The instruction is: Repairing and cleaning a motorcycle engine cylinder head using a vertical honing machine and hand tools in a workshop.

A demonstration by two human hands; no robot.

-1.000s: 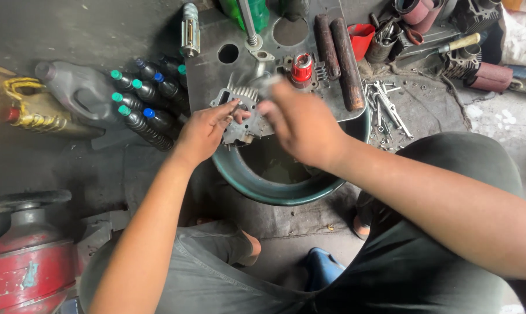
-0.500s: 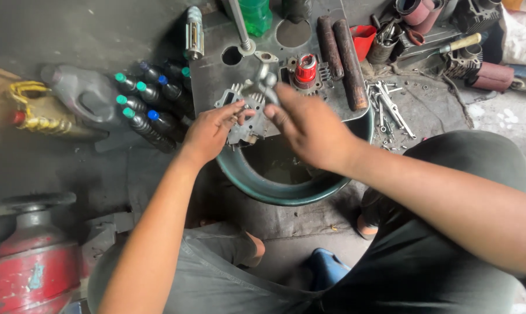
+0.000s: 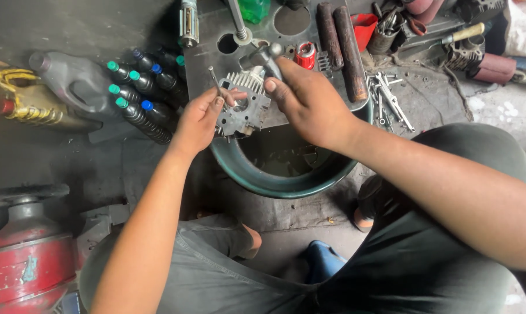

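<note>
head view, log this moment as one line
left hand: holds thin rod on finned engine part | right hand: grips hammer above it | green basin below | bottles left

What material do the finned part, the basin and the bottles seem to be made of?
Finned part: probably cast aluminium, dull grey, with thin moulded fins.
Basin: dark green with a glossy rim; plastic or painted metal, hard to tell.
Bottles: likely plastic, dark bodies with green and blue caps.

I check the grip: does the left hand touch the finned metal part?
Touching. The head view shows the left hand with fingers laid on the finned metal part, no gap.
</note>
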